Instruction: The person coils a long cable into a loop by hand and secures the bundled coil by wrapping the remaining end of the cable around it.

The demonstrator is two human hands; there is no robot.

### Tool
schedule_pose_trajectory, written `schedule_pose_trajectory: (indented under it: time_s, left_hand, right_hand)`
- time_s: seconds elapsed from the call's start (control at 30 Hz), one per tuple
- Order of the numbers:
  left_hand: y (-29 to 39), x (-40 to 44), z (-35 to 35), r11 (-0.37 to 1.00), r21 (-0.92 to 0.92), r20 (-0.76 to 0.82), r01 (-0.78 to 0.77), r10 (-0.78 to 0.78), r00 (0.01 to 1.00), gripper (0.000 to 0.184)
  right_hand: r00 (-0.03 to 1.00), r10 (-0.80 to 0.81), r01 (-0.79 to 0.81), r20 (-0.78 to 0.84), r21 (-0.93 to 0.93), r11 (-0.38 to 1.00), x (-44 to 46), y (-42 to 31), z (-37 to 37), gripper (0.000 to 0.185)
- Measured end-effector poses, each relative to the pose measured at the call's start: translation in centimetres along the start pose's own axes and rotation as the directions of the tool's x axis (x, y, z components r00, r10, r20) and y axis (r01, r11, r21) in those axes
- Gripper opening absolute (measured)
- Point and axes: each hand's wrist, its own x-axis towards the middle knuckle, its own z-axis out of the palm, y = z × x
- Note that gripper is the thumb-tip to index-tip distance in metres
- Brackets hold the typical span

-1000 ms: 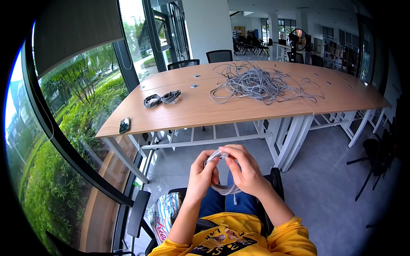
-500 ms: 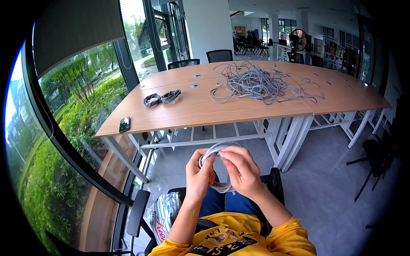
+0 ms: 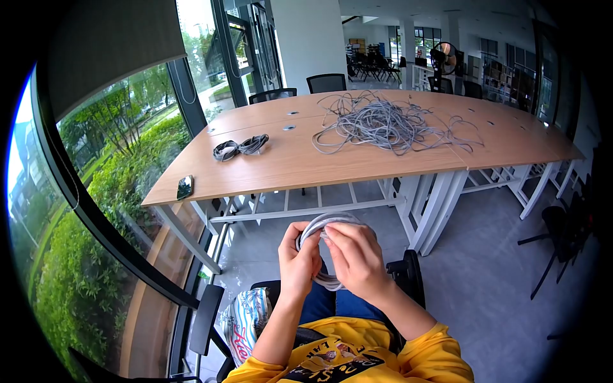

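A coiled grey cable point(image 3: 329, 220) is held above my lap, its loops forming a ring. My left hand point(image 3: 299, 260) is closed round the left side of the coil. On the upper right part of the ring, my right hand point(image 3: 359, 258) has its fingers pinched at the cable, close to the left thumb. The lower loops show between the two hands. The right palm hides part of the coil's right side.
On the wooden table point(image 3: 281, 172) lie a tangled heap of grey cable point(image 3: 393, 124), a bundled dark cable point(image 3: 240, 148) and a phone point(image 3: 185, 186). A printed bag point(image 3: 246, 322) sits at my left beside the chair armrest point(image 3: 207, 319). Windows line the left.
My right hand has shifted slightly left along the coil, its fingertips coming nearer to my left thumb. The left hand still grips the ring in about the same place.
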Motion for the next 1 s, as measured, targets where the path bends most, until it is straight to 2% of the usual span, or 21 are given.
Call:
schedule_pose_trajectory:
  time_s: [0.07,0.2,0.3,0.37,0.4,0.43,0.53,0.63,0.67,0.83,0.9,0.93,1.0]
  left_hand:
    - [-0.3,0.0,0.2,0.999,0.047,-0.046,-0.012,0.014,0.999,0.004]
    - [-0.9,0.1,0.6,0.99,0.123,-0.094,-0.074,0.086,0.992,0.005]
    - [-1.2,0.5,0.8,0.985,0.125,-0.145,-0.118,0.136,0.98,0.007]
    - [-0.7,0.6,1.0,0.996,0.077,-0.121,-0.034,0.043,0.992,0.008]
    - [-0.7,0.7,0.9,0.995,0.099,-0.102,-0.021,0.031,0.994,0.009]
    - [-0.5,0.9,0.8,0.995,0.098,-0.102,-0.021,0.031,0.994,0.009]
    - [0.0,1.4,0.8,0.985,0.173,-0.06,0.023,-0.013,0.998,0.01]
    - [0.1,2.1,0.3,0.983,0.179,-0.029,0.032,-0.027,0.999,0.013]
    - [0.0,2.4,0.0,0.986,0.164,-0.047,0.011,-0.003,0.999,0.015]
    - [-0.1,2.1,0.2,0.973,0.227,-0.064,-0.052,0.068,0.996,0.014]
    - [-0.4,2.1,0.5,0.956,0.272,-0.084,-0.112,0.139,0.987,0.015]
    - [-0.6,1.9,0.9,0.94,0.301,-0.084,-0.163,0.196,0.977,0.015]
    - [-0.5,1.8,0.7,0.937,0.304,-0.089,-0.171,0.206,0.974,0.015]
  right_hand:
    - [0.999,-0.024,0.027,0.022,-0.106,0.994,-0.3,0.0,0.3,0.027]
    - [0.999,0.039,-0.041,-0.024,-0.12,0.992,-0.3,-0.6,0.8,0.03]
    - [0.999,0.011,-0.004,0.045,-0.149,0.989,-0.5,-0.4,1.2,0.038]
    - [0.998,0.007,-0.001,0.056,-0.111,0.994,-0.7,0.2,1.3,0.041]
    - [0.998,0.039,-0.037,0.044,-0.027,0.999,-0.7,0.5,1.3,0.038]
    - [0.998,0.038,-0.037,0.044,-0.027,0.999,-0.4,0.7,1.1,0.038]
    - [0.983,0.17,-0.158,-0.076,0.144,0.977,0.5,0.7,0.7,0.029]
    - [0.981,0.185,-0.17,-0.058,0.208,0.963,0.4,1.0,0.7,0.029]
    - [0.975,0.221,-0.212,-0.015,0.233,0.949,0.0,1.0,0.8,0.029]
    - [0.985,0.172,-0.169,-0.018,0.134,0.977,0.1,0.9,1.6,0.041]
    - [0.983,0.182,-0.182,-0.023,-0.008,0.983,0.2,0.6,1.8,0.038]
    - [0.983,0.182,-0.182,-0.023,-0.008,0.983,0.1,0.6,2.0,0.038]
    - [0.938,0.324,-0.312,-0.119,0.114,0.943,-0.3,0.9,2.5,0.031]
